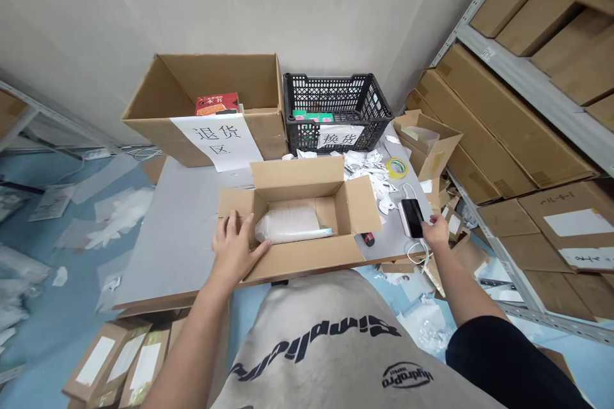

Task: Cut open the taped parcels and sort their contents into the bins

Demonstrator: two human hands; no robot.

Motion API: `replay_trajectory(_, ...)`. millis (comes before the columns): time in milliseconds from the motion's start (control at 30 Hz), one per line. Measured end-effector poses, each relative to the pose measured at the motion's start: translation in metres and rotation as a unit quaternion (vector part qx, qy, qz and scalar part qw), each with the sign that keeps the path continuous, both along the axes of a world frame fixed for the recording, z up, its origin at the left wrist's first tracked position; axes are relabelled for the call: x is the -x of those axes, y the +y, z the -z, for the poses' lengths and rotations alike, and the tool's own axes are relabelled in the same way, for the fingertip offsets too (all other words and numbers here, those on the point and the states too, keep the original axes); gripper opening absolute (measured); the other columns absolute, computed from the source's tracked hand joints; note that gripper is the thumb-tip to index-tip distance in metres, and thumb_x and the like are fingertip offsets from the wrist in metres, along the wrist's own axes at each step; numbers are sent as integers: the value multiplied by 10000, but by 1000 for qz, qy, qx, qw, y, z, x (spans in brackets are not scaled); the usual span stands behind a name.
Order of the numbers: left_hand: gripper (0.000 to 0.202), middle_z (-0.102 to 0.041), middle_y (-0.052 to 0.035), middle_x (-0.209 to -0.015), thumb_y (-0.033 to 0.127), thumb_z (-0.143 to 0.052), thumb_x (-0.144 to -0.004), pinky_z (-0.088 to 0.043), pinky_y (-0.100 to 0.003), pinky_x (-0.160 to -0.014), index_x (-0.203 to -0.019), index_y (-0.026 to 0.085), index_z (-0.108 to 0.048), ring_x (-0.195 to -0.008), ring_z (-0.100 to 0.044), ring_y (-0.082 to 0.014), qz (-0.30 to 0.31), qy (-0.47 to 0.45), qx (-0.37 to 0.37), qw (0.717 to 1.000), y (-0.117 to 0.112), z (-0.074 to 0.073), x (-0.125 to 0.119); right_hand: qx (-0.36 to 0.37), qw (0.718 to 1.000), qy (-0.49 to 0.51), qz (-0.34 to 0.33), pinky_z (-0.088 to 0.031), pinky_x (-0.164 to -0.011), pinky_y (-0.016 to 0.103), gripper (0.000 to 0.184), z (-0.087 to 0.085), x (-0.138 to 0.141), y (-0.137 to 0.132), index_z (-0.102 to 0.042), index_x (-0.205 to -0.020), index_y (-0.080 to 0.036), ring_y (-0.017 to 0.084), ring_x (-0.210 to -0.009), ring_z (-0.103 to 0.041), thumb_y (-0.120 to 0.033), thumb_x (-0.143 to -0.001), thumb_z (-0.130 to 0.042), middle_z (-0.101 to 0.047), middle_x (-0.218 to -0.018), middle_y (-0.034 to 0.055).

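Note:
An open cardboard box (297, 186) lies on the grey table (177, 230), flaps spread, with a white plastic-wrapped package (288, 225) inside. My left hand (235, 246) rests on the box's left corner, fingers spread over the flap and the thumb at the inner edge near the package. My right hand (435, 231) is at the table's right edge, fingers touching the lower corner of a black phone (412, 216) that lies on a white power bank with a white cable.
A large labelled carton (211, 102) holding a red box and a black plastic crate (336, 108) stand at the table's back. Torn paper scraps (369, 169), a tape roll (397, 167), a small red object (368, 239) lie nearby. Shelves of cartons (508, 121) at right.

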State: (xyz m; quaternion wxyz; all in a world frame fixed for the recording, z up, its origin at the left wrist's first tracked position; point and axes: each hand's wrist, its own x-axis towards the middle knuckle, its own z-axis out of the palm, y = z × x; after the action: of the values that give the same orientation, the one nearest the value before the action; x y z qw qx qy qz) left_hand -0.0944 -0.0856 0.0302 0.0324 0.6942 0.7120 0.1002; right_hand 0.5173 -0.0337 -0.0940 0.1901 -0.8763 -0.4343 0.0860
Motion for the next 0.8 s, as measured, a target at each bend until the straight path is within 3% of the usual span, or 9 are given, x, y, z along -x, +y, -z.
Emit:
replay_trajectory(367,683,-229,-201,-1579,548,-587,-838,-278,-584,-1080,-1412,193,-483,-1423,-214,-414,7,-4,-9,1000,-4,4,1,91,994,52,16,-467,-969,446,864,18,8,16,-462,-1300,-84,355,-1150,-588,-432,-581,-790,-609,-1233,254)
replay_trajectory(800,692,-214,-197,-1587,536,-595,-840,-283,-574,-1086,-1428,195,-462,-1432,-206,-403,1,10,-3,1000,-6,7,1,124,990,37,57,-424,-993,541,898,29,1,36,-452,-1306,-148,403,-1194,-558,-448,-538,-809,-594,-1253,258)
